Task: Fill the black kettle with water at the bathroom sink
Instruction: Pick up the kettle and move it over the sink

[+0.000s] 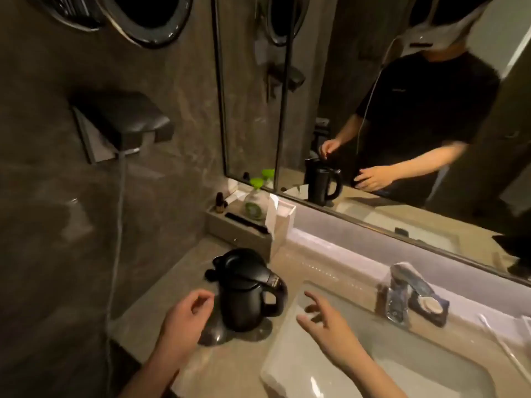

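Note:
The black kettle [244,291] stands upright on its round base on the counter, lid closed, handle toward the sink. My left hand [186,317] hovers just left of the kettle body, fingers loosely curled, holding nothing. Over the sink's left part, my right hand [327,320] is spread open, a short way right of the kettle handle and not touching it. The white sink basin [402,366] lies to the right, with a chrome faucet [402,291] at its back edge.
A grey tray [238,228] with a green-capped bottle [255,202], a comb and a tissue box [280,222] sits behind the kettle. A dark soap dish [428,307] is right of the faucet. A mirror [373,110] spans the wall; a cord [117,225] hangs at left.

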Motion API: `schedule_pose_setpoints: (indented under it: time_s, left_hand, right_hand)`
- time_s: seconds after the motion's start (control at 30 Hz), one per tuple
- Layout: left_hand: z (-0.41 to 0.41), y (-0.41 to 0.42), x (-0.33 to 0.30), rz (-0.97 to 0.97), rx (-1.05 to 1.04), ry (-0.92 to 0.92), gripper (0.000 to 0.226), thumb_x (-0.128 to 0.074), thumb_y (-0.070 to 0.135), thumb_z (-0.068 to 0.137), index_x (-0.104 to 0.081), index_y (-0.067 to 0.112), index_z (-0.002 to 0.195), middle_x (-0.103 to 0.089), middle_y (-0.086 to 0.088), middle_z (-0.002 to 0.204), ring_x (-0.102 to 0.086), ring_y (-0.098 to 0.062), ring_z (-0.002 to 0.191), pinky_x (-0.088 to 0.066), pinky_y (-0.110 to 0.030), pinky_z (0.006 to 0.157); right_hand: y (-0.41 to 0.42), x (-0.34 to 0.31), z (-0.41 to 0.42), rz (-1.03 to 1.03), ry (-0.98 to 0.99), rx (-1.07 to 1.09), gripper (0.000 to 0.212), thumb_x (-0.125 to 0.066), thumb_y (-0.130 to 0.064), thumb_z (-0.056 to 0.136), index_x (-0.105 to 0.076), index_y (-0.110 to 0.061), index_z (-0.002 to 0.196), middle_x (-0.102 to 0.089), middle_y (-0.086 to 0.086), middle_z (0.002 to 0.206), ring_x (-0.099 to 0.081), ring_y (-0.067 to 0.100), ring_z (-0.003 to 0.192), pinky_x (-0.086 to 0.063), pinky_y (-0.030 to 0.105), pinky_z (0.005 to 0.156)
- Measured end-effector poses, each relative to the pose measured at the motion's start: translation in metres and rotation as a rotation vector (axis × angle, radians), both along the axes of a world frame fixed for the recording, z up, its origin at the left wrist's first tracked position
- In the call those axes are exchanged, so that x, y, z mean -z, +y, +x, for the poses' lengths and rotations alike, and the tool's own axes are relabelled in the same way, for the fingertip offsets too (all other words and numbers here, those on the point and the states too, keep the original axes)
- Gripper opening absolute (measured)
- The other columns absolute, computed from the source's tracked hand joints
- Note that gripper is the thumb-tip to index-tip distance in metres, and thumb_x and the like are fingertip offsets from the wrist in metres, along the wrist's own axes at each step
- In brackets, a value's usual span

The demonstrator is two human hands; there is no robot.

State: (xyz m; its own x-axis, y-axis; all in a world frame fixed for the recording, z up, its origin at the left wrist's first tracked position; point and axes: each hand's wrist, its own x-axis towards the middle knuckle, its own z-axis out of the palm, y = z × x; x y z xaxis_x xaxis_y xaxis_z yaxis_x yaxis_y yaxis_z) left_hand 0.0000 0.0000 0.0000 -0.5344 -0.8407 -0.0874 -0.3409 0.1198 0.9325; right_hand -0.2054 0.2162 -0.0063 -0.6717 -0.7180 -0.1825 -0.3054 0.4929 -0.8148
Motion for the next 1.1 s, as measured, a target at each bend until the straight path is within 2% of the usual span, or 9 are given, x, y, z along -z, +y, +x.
schedule_pose_setpoints:
  time_s: [0.07,0.13,0.2,0.27,0.33,0.6,0.8,0.97,1.1]
  left_hand:
    - [-0.017,-0.017,-0.013,-0.255,-0.03,-0.052,0.014,-0.065,0.011,0.088,-0.068,0.021,0.098,-0.065,0.002,0.095,-0.062,-0.009,0.083,-0.048,-0.026,0.079]
    - [-0.036,-0.028,-0.032,-0.347,0.018,-0.068,0.023,-0.064,0.014,0.088,-0.065,0.019,0.11,-0.058,0.0,0.108,-0.058,-0.014,0.095,-0.043,-0.026,0.088]
    - [-0.047,-0.03,-0.032,-0.375,0.082,-0.113,0.03,-0.062,0.019,0.089,-0.062,0.019,0.119,-0.053,0.0,0.117,-0.053,-0.014,0.104,-0.039,-0.023,0.092]
    - [-0.05,-0.031,-0.029,-0.377,0.131,-0.193,0.034,-0.058,0.025,0.092,-0.059,0.02,0.125,-0.05,0.001,0.126,-0.049,-0.015,0.114,-0.038,-0.025,0.096]
    - [-0.055,-0.035,-0.027,-0.373,0.151,-0.227,0.035,-0.056,0.028,0.093,-0.057,0.021,0.127,-0.047,0.002,0.133,-0.045,-0.016,0.121,-0.039,-0.03,0.1]
    - [-0.06,-0.042,-0.029,-0.409,0.191,-0.289,0.039,-0.051,0.031,0.097,-0.057,0.019,0.133,-0.044,0.002,0.144,-0.039,-0.017,0.129,-0.038,-0.036,0.106]
    - [-0.082,-0.04,-0.046,-0.447,0.25,-0.158,0.037,-0.054,0.035,0.094,-0.059,0.029,0.13,-0.043,0.007,0.145,-0.03,-0.014,0.134,-0.024,-0.027,0.102]
    - [-0.118,-0.006,-0.064,-0.308,0.367,0.036,0.033,-0.062,0.023,0.091,-0.064,0.024,0.124,-0.039,0.007,0.149,-0.033,-0.015,0.137,-0.03,-0.042,0.114]
    - [-0.151,0.036,-0.083,-0.462,0.569,0.068,0.035,-0.059,0.023,0.091,-0.064,0.023,0.125,-0.035,0.011,0.152,-0.029,-0.01,0.138,-0.028,-0.035,0.112]
  right_hand:
    - [-0.041,-0.001,0.003,-0.033,0.038,-0.065,0.069,-0.063,-0.056,0.083,-0.04,-0.033,0.144,-0.053,-0.011,0.128,-0.055,0.009,0.112,-0.047,0.032,0.096]
    - [-0.069,-0.002,0.0,-0.061,0.061,-0.098,0.064,-0.067,-0.049,0.084,-0.049,-0.024,0.14,-0.056,-0.008,0.128,-0.055,0.013,0.115,-0.046,0.035,0.097]
    - [-0.085,0.007,0.001,-0.087,0.029,-0.095,0.042,-0.071,-0.042,0.083,-0.06,-0.026,0.12,-0.067,-0.008,0.111,-0.062,0.011,0.099,-0.047,0.023,0.079]
    - [-0.094,0.013,-0.002,-0.093,-0.027,-0.096,0.023,-0.073,-0.04,0.082,-0.061,-0.033,0.1,-0.068,-0.014,0.094,-0.063,-0.001,0.081,-0.043,0.01,0.062]
    - [-0.1,0.016,-0.002,-0.129,-0.073,-0.068,0.017,-0.074,-0.036,0.083,-0.06,-0.034,0.091,-0.067,-0.012,0.087,-0.062,-0.007,0.072,-0.044,0.007,0.057]
    - [-0.107,0.02,0.014,-0.323,-0.114,0.072,0.012,-0.071,-0.023,0.087,-0.06,-0.024,0.093,-0.065,-0.002,0.083,-0.06,-0.004,0.069,-0.047,0.012,0.06]
    - [-0.086,-0.013,0.005,-0.417,-0.035,0.097,0.018,-0.071,-0.017,0.087,-0.06,-0.032,0.091,-0.068,-0.02,0.08,-0.061,-0.008,0.073,-0.046,0.005,0.062]
    - [-0.038,-0.029,-0.012,-0.376,0.034,0.16,0.017,-0.073,-0.016,0.086,-0.063,-0.024,0.097,-0.068,-0.008,0.089,-0.062,-0.008,0.077,-0.046,0.006,0.064]
    - [0.012,-0.029,-0.019,-0.347,0.072,0.258,0.022,-0.075,-0.015,0.084,-0.066,-0.022,0.104,-0.07,-0.015,0.093,-0.062,-0.012,0.084,-0.045,0.005,0.067]
